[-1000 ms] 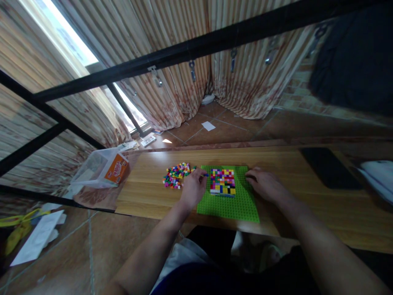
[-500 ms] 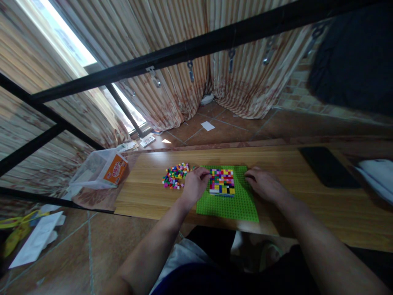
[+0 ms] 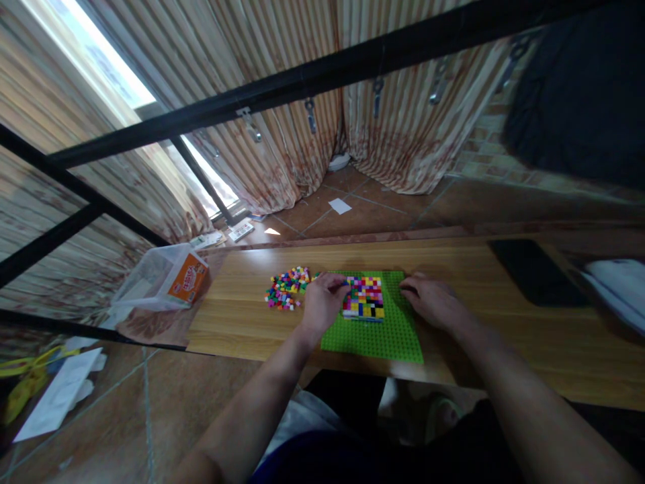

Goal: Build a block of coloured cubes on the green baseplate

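A green baseplate [image 3: 383,336] lies on the wooden table [image 3: 242,316], bearing a square patch of small coloured bricks [image 3: 363,298]. My left hand [image 3: 322,301] rests at the patch's left edge, fingers curled and pinched at the top left corner; what they pinch is too small to make out. My right hand [image 3: 434,299] lies on the baseplate's right edge, fingers curled down against it, holding nothing I can see. A loose pile of coloured bricks [image 3: 285,286] sits on the table just left of my left hand.
A clear plastic box with an orange label [image 3: 166,277] lies at the table's left end. A black mat [image 3: 534,272] and a white object [image 3: 622,289] are at the right. Black metal bars [image 3: 322,74] cross overhead. Papers litter the tiled floor at left.
My left hand moved right from beside the loose pile to the top left corner of the brick patch. The blue piece seen at its fingertips earlier is hidden now. My right hand stayed put.
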Action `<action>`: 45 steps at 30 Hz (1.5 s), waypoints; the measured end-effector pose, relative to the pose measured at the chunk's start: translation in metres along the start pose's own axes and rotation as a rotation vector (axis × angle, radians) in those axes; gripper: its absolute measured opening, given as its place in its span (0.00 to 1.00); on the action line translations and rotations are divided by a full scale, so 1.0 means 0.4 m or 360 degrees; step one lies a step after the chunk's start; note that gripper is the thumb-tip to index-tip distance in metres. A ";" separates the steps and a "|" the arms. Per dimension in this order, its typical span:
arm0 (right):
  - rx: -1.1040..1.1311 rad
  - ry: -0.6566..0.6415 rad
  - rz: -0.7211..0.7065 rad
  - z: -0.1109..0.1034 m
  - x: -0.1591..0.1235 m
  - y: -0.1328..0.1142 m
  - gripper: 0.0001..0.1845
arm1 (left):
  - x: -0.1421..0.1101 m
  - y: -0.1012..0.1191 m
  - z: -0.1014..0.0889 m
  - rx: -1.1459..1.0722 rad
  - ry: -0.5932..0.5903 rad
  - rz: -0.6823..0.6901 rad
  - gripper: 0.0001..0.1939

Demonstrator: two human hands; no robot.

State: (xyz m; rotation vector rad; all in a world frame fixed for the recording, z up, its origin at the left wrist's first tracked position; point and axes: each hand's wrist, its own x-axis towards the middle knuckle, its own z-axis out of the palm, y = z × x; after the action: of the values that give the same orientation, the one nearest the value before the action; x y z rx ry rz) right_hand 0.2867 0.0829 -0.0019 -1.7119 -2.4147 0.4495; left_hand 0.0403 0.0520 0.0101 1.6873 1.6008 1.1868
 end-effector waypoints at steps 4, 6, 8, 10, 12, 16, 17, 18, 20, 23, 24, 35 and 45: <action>0.0021 -0.0005 -0.0001 -0.004 -0.002 -0.003 0.14 | 0.002 0.003 0.003 -0.0040 0.0033 -0.0077 0.10; 0.0025 -0.0004 0.0003 -0.006 -0.003 -0.005 0.14 | 0.003 0.004 0.003 -0.0066 0.0026 -0.0122 0.12; 0.0019 -0.0004 0.0008 -0.007 -0.003 -0.007 0.13 | 0.005 0.002 0.002 -0.0089 0.0009 -0.0164 0.14; 0.0010 -0.0006 0.0013 -0.006 -0.003 -0.007 0.13 | 0.005 -0.003 0.001 -0.0133 -0.0013 -0.0199 0.14; 0.0011 -0.0002 0.0013 -0.005 -0.003 -0.005 0.13 | 0.004 -0.010 0.001 -0.0210 -0.0031 -0.0230 0.14; 0.0030 0.0021 -0.0003 -0.003 -0.004 -0.003 0.14 | 0.006 -0.027 -0.001 -0.0404 -0.0033 -0.0322 0.10; 0.0029 0.0028 -0.0006 -0.002 -0.005 -0.003 0.13 | 0.009 -0.030 -0.001 -0.0439 -0.0029 -0.0351 0.09; 0.0027 0.0037 -0.0008 -0.002 -0.005 -0.002 0.13 | 0.013 -0.033 0.000 -0.0464 -0.0025 -0.0378 0.08; 0.0021 0.0048 -0.0012 -0.002 -0.005 -0.002 0.13 | 0.022 -0.036 0.002 -0.0470 -0.0037 -0.0408 0.07; 0.0004 0.0039 -0.0023 -0.002 -0.004 -0.002 0.14 | 0.033 -0.037 0.006 -0.0395 -0.0088 -0.0379 0.07; -0.0005 0.0033 -0.0021 -0.001 -0.004 -0.002 0.14 | 0.035 -0.036 0.007 -0.0369 -0.0096 -0.0370 0.07; 0.0004 0.0058 -0.0023 0.007 -0.003 0.005 0.12 | 0.035 -0.026 0.026 -0.0456 -0.0005 -0.0469 0.05; 0.0009 0.0063 -0.0012 0.008 -0.005 0.005 0.13 | 0.030 -0.023 0.037 -0.0596 0.0020 -0.0511 0.04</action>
State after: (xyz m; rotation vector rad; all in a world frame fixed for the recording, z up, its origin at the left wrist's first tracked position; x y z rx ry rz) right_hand 0.2882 0.0812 -0.0054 -1.6923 -2.3895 0.4166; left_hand 0.0471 0.0680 -0.0019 1.1429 1.4761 1.2376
